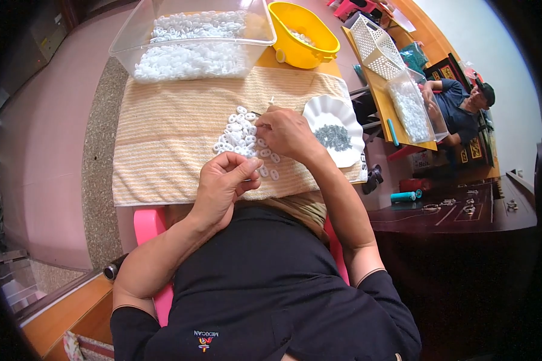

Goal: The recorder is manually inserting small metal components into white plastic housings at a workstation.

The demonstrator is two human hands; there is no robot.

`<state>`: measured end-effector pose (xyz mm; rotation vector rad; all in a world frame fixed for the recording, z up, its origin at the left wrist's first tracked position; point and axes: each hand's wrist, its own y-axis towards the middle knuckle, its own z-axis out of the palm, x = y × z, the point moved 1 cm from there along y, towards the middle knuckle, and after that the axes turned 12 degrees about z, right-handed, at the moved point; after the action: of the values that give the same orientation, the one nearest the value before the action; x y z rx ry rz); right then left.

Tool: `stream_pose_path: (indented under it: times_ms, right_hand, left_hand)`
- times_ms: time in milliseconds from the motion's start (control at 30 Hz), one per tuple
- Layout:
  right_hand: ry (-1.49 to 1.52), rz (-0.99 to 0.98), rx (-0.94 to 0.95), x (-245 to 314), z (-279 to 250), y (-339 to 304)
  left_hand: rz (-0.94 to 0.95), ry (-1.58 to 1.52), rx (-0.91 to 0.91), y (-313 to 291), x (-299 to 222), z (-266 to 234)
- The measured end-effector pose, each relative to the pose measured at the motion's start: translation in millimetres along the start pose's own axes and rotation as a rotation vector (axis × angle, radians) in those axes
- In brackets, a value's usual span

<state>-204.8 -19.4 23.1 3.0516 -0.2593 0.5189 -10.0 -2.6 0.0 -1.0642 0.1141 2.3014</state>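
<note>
On the striped towel (162, 138) lies a loose pile of small white oval plastic pieces with holes (238, 133). My left hand (223, 183) is closed in a pinch just below the pile, thumb against forefinger. What sits between those fingertips is too small to make out. My right hand (289, 132) is closed at the pile's right edge, round a thin tool (272, 100); a pale end sticks up past the fingers and a dark tip points toward the pieces. Several more ovals lie under and below this hand. Right of it, a white fluted dish (343, 108) holds small dark grey bits (334, 137).
Behind the towel stand a clear plastic bin (193, 42) full of white pieces and a yellow tub (307, 39) with some inside. To the right, a person (461, 105) sits at another table with a clear bin (412, 111) and a white perforated basket (376, 45).
</note>
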Motion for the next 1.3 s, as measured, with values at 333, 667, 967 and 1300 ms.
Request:
stream_pose_path:
  times_ms: [333,667,967,1300]
  right_hand:
    - [0.141,0.020,0.034,2.3,-17.1,-23.9]
    - [0.062,-0.070,0.191,-1.6,-19.4,-64.8]
    - [0.027,-0.019,-0.031,-8.4,-15.8,-58.4]
    - [0.047,-0.073,0.052,-7.7,-7.6,-54.0]
  left_hand:
    - [0.052,-0.030,0.007,5.5,-2.5,-8.0]
    - [0.051,-0.033,-0.013,6.6,-5.8,-7.3]
    - [0.089,-0.023,-0.043,10.8,-9.5,-10.9]
    - [0.122,-0.074,-0.080,13.5,-19.7,-11.6]
